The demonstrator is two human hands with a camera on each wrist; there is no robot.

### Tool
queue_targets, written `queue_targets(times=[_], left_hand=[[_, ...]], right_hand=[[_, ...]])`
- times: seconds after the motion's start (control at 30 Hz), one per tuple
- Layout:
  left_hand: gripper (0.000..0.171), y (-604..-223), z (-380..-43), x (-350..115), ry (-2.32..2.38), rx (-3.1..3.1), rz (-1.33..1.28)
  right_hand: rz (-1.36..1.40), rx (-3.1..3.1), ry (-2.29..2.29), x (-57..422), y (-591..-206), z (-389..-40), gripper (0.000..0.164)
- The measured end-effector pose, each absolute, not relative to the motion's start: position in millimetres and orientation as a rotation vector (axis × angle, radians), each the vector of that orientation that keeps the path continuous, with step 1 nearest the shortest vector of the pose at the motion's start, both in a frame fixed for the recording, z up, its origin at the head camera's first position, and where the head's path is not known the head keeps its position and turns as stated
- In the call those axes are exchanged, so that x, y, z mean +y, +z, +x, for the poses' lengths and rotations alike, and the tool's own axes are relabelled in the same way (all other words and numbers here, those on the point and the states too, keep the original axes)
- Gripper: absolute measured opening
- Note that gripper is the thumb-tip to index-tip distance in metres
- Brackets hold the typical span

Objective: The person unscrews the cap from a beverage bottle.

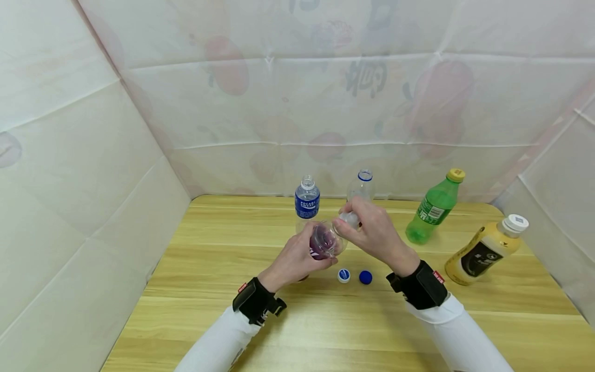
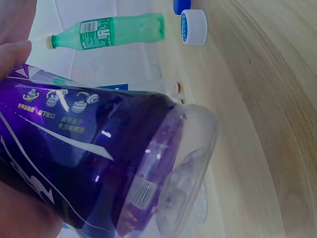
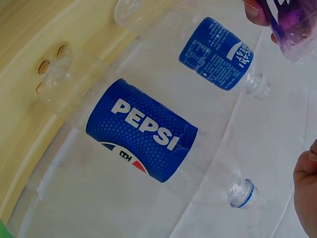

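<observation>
While the left hand grips a purple-labelled bottle tilted above the table, the right hand pinches the whitish cap at its top; behind stand uncapped Pocari Sweat and Pepsi bottles; nearer – side by side – lie a white cap and a blue cap.

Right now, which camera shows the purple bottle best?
Left wrist: the purple bottle fills much of the frame, its label and clear base in plain sight, though the left edge cuts it off. Head shows it smaller, partly covered by the left hand. Right wrist catches only a piece at the top right corner.
</observation>
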State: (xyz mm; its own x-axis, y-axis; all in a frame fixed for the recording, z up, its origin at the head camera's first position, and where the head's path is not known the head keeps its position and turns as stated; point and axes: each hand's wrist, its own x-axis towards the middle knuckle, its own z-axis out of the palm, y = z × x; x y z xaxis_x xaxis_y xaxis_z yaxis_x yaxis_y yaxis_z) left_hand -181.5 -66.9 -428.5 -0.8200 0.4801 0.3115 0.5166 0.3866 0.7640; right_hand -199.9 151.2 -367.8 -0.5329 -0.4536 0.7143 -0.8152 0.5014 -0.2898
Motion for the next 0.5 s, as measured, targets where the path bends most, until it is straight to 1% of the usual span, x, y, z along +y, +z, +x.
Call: queue_targets(times=[0.5], left_hand=[[0.077,-431.1,-183.5,-70.7,-1.442,-2.634,-0.913]], right_hand=[[1.096,-2.259,0.812,155.1,-369.1,-198.0,0.059]])
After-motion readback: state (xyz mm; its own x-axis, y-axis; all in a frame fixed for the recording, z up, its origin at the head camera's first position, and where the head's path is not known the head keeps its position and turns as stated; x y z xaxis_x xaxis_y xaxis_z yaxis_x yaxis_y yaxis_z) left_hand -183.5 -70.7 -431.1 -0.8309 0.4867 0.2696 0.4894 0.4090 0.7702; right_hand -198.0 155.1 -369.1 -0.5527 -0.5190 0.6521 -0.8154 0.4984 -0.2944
